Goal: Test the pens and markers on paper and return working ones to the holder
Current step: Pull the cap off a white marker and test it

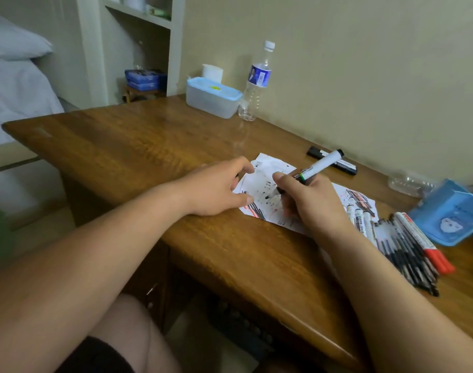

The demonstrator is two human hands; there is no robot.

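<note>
A white-barrelled marker, pinched in the grip of the right hand, touches its dark tip to the scribbled paper on the worktop, while the left hand, grip loosely spread, pins the sheet's nine o'clock edge. If that hand slips, the sheet may skid and the tip mark the wood; the pile of pens at four o'clock (blue holder at three) risks a nudge from the forearm.

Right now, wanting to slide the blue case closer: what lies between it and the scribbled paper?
Head view: a pile of pens and markers lies between blue case and paper.
</note>
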